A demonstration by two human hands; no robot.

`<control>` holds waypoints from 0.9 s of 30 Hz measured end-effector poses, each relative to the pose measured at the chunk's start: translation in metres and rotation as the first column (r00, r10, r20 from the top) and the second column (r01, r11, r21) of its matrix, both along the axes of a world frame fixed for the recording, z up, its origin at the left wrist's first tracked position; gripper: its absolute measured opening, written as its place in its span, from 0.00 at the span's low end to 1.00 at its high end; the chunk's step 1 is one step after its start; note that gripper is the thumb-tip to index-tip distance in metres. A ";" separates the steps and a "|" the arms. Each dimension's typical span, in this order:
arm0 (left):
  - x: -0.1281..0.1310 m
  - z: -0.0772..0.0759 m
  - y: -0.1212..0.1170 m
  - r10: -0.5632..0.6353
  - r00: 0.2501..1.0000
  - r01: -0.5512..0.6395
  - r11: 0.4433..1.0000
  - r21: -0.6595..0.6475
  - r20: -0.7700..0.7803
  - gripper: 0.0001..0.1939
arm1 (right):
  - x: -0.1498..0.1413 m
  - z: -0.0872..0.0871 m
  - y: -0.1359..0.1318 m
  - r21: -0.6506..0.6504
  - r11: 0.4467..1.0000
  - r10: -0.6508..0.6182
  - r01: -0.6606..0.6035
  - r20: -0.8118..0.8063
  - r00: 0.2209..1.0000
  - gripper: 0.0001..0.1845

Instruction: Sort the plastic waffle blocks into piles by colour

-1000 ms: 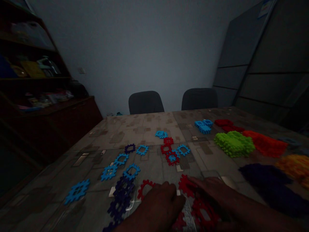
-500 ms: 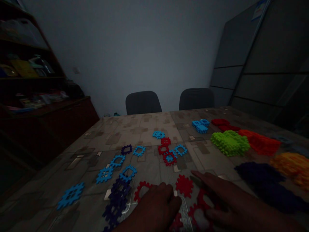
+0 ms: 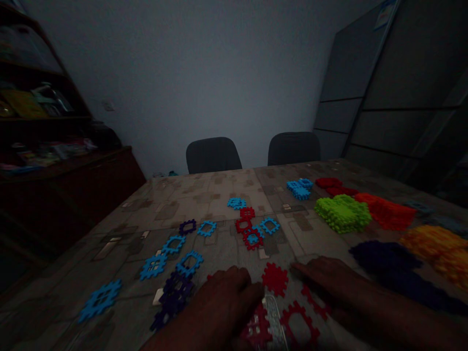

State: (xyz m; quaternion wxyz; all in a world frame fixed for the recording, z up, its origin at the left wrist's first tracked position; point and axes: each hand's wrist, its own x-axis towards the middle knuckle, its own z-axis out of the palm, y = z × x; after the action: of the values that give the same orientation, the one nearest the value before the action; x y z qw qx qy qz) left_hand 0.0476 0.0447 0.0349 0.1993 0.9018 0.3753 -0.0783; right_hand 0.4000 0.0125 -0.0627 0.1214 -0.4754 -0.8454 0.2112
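Near the front edge of the view, my left hand (image 3: 228, 297) has its fingers curled down together. A red toothed tile with a window grid (image 3: 258, 325) shows at its fingertips; the thumb's grip is hidden. My right hand (image 3: 325, 282) lies low over the table with fingers stretched out, partly covering a red toothed tile (image 3: 315, 303). Between the hands lie a solid red tile (image 3: 275, 279) and a red ring-shaped tile (image 3: 300, 324). Dark purple tiles (image 3: 177, 290) lie left of my left hand, with a blue frame tile (image 3: 189, 263) just behind them.
Loose blue tiles (image 3: 100, 300) and a small red and blue cluster (image 3: 252, 238) are spread over the patterned table (image 3: 204, 192). At right stand stacks of green (image 3: 342, 213), orange-red (image 3: 385, 210), yellow-orange (image 3: 435, 248) and dark purple (image 3: 385, 256) tiles. Two chairs (image 3: 214, 155) stand behind.
My left hand has shifted slightly left and up, the red window tile with it showing more. My right hand has moved a little and uncovers more of the red ring tile. The view has shifted slightly.
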 end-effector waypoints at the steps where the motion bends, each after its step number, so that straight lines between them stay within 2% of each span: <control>1: -0.003 0.003 0.000 0.013 1.000 -0.013 1.000 -0.001 0.016 0.32 | 0.000 0.000 0.001 -0.005 1.000 -0.012 0.012 0.027 1.000 0.58; 3: -0.006 0.003 0.000 0.012 0.999 -0.013 1.000 0.013 0.030 0.33 | -0.003 0.005 0.001 -0.008 0.999 -0.047 0.047 0.064 0.997 0.59; 6: -0.007 -0.009 -0.001 -0.023 0.999 0.022 0.999 0.033 0.039 0.35 | -0.011 0.018 0.000 -0.012 0.996 -0.083 0.083 0.051 0.995 0.57; 8: -0.005 -0.015 -0.002 -0.038 0.999 0.038 0.999 0.024 0.034 0.34 | -0.020 0.026 -0.002 -0.007 0.993 -0.119 0.119 0.039 0.992 0.57; 11: -0.001 -0.017 -0.002 -0.043 0.999 0.043 0.999 0.018 0.005 0.29 | -0.035 0.031 -0.008 -0.035 0.988 -0.146 0.147 0.029 0.989 0.55; 14: 0.003 -0.013 -0.003 -0.051 0.998 0.052 0.998 0.027 -0.032 0.31 | -0.044 0.026 -0.013 -0.102 0.990 -0.090 0.092 0.028 0.996 0.56; 17: 0.006 -0.009 -0.004 -0.053 0.997 0.055 0.998 0.027 -0.050 0.30 | -0.046 0.021 -0.012 -0.061 0.996 -0.057 0.058 0.012 0.998 0.62; 21: 0.006 -0.004 -0.004 -0.053 0.996 0.053 0.999 0.000 -0.077 0.33 | -0.049 0.016 -0.003 -0.009 0.992 0.128 -0.128 0.012 0.992 0.61; 23: 0.005 -0.007 -0.004 -0.062 0.995 0.063 0.998 0.006 -0.077 0.36 | -0.052 0.007 0.002 -0.009 0.981 0.193 -0.193 0.044 0.980 0.64; 27: 0.004 -0.021 -0.003 -0.075 0.996 0.077 0.995 0.057 -0.038 0.37 | -0.055 -0.015 0.005 0.084 0.973 0.211 -0.217 0.073 0.975 0.68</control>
State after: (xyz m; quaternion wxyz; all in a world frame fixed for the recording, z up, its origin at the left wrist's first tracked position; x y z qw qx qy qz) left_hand 0.0514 0.0421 0.0135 0.1628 0.9195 0.3462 -0.0909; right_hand 0.3450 0.0173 -0.0776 0.0926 -0.3820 -0.9039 0.1689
